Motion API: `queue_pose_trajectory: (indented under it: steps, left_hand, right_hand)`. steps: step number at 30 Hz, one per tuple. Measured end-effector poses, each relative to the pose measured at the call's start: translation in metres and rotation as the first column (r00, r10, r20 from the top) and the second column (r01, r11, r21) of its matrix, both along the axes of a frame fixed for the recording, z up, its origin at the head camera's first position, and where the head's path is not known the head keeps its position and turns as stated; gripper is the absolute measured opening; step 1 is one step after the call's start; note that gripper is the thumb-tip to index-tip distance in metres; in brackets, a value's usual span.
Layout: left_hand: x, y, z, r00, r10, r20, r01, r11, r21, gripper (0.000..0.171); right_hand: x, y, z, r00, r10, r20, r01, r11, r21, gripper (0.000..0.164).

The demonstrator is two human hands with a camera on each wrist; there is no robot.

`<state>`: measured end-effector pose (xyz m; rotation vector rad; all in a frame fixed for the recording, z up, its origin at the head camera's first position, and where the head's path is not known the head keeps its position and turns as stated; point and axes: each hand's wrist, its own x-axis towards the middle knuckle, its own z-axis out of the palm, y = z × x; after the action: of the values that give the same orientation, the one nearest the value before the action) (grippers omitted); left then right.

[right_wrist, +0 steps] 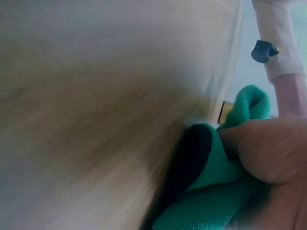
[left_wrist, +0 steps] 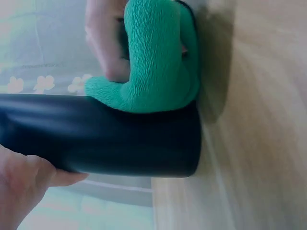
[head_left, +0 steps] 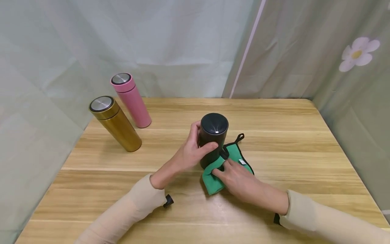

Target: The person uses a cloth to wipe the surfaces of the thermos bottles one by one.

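Note:
A black cylindrical bottle (head_left: 210,139) with a dark glossy lid stands at mid-table. My left hand (head_left: 195,149) grips it around its upper part, the thumb lying across the near side. Against the lower right of the bottle, my right hand (head_left: 239,178) holds a bunched green cloth (head_left: 214,183) with black edging and a hanging loop. In the left wrist view the folded cloth (left_wrist: 156,62) presses along the side of the bottle (left_wrist: 129,139) near its base. The right wrist view shows the thumb and palm around the cloth (right_wrist: 216,191).
To the left stand a gold bottle (head_left: 118,127) and, behind it, a pink bottle (head_left: 134,101), both with silver-topped lids. The wooden table (head_left: 289,135) ends at a back edge before pale curtains (head_left: 152,40). Black wrist devices show under both sleeves.

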<state>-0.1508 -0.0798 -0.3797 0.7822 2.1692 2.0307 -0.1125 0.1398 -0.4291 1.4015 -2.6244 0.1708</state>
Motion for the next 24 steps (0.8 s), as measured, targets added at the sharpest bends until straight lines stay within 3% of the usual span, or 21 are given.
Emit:
queue_pose_trajectory:
  steps: [4, 9, 12, 14, 16, 19, 22, 24]
  left_hand:
    - [-0.006, -0.004, 0.004, 0.998, 0.053, 0.032, -0.051, 0.998, -0.041, 0.072]
    - [-0.011, -0.004, 0.009, 0.994, 0.106, 0.027, -0.104, 0.992, -0.069, 0.081]
    - [-0.013, -0.004, 0.009, 0.992, 0.125, -0.001, -0.125, 0.989, -0.072, 0.085]
    - [-0.016, -0.004, 0.009, 0.991, 0.133, -0.023, -0.134, 0.989, -0.057, 0.081]
    - [-0.019, -0.005, 0.009, 0.989, 0.141, -0.049, -0.143, 0.989, -0.043, 0.076]
    - [-0.021, -0.006, 0.01, 0.987, 0.151, -0.063, -0.152, 0.988, -0.016, 0.071]
    - [-0.023, -0.006, 0.012, 0.986, 0.161, -0.052, -0.161, 0.987, 0.001, 0.071]
    - [-0.024, -0.005, 0.014, 0.984, 0.174, -0.037, -0.173, 0.985, 0.009, 0.074]
  right_hand:
    - [-0.008, 0.001, -0.002, 0.999, -0.032, 0.033, 0.033, 0.999, -0.037, 0.034]
    - [-0.016, 0.005, -0.005, 0.992, -0.063, 0.105, 0.078, 0.985, -0.151, 0.035]
    - [-0.017, 0.007, -0.001, 0.974, -0.072, 0.217, 0.126, 0.961, -0.246, 0.035]
    - [-0.016, 0.008, 0.004, 0.947, -0.081, 0.311, 0.18, 0.934, -0.307, 0.033]
    - [-0.014, 0.008, 0.01, 0.914, -0.082, 0.398, 0.24, 0.899, -0.367, 0.029]
    - [-0.011, 0.007, 0.023, 0.868, -0.061, 0.493, 0.324, 0.822, -0.469, 0.022]
    - [-0.009, 0.003, 0.037, 0.846, -0.025, 0.533, 0.383, 0.722, -0.576, 0.033]
    - [-0.009, 0.0, 0.046, 0.847, 0.009, 0.531, 0.399, 0.65, -0.647, 0.044]
